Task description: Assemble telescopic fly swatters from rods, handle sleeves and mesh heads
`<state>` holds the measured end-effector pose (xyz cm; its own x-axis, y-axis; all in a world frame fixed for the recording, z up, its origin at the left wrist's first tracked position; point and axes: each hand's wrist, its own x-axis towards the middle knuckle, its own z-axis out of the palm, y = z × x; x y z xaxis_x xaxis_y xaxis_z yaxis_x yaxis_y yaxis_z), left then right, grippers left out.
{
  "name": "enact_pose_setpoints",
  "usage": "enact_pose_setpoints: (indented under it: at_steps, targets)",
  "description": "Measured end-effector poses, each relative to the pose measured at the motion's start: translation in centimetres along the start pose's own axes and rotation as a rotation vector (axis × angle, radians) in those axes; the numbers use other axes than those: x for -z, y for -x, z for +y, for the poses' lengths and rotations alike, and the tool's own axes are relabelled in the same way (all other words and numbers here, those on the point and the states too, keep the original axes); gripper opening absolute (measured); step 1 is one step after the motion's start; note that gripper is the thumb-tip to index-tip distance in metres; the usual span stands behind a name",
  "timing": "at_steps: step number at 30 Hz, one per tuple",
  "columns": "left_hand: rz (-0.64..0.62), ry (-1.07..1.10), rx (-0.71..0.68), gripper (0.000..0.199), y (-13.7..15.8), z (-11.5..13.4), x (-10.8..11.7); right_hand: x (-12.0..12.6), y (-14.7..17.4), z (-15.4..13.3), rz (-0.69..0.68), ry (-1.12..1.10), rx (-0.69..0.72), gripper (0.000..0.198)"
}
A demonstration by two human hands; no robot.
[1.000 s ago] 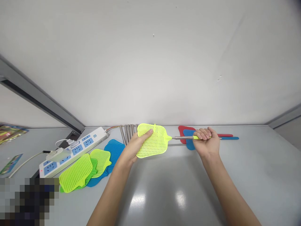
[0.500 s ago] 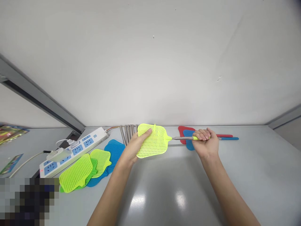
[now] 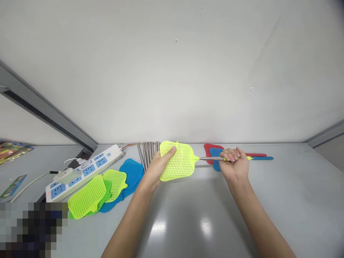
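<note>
My left hand [image 3: 157, 167] grips the mesh head of a yellow fly swatter [image 3: 180, 162], thumb on top and fingers hidden behind it. Closed around the yellow handle at the other end is my right hand [image 3: 235, 162]; a bit of yellow handle sticks out past its far side. Between the hands runs the swatter's thin metal rod. Behind the right hand a red fly swatter [image 3: 256, 155] and a blue fly swatter [image 3: 262, 158] lie on the table, their heads overlapping. Left of my left hand lie loose yellow, green and blue swatter heads [image 3: 114, 184], partly stacked.
Several metal rods [image 3: 146, 154] lie against the wall behind my left hand. A white power strip [image 3: 88, 172] with plugged-in chargers slants across the left of the grey table [image 3: 182, 215]. Colourful packaging [image 3: 13, 150] lies at far left. A metal frame post [image 3: 48, 104] stands there too.
My left hand and the swatter head have shifted slightly right. More of the yellow handle now shows beyond my right hand, which stays almost in place.
</note>
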<state>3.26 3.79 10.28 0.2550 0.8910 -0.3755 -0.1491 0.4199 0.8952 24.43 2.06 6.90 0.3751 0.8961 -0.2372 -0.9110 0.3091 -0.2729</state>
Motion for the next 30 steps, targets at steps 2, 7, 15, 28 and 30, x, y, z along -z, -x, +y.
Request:
enact_pose_setpoints:
  at_steps: [2, 7, 15, 28, 30]
  targets:
    - [-0.006, -0.009, -0.01, 0.041, 0.1, -0.1, -0.2, 0.1, 0.0, 0.1, -0.01, 0.029, 0.011, 0.032]
    - [-0.001, -0.025, -0.015, 0.042, 0.0, -0.4, -0.2, 0.4, -0.3, 0.0, -0.025, 0.035, -0.006, 0.032]
    - [0.007, -0.153, -0.13, 0.035, 0.5, 0.2, -0.5, 0.2, -0.3, -0.3, 0.065, -0.006, -0.047, 0.03]
    - [0.08, -0.442, -0.371, 0.025, 1.4, 0.2, -1.0, 0.1, -0.3, -0.6, 0.17, -0.042, -0.107, 0.028]
    - [0.088, -0.485, -0.412, 0.026, 1.4, 0.0, -0.9, 0.1, -0.2, -0.6, 0.175, -0.03, -0.119, 0.028]
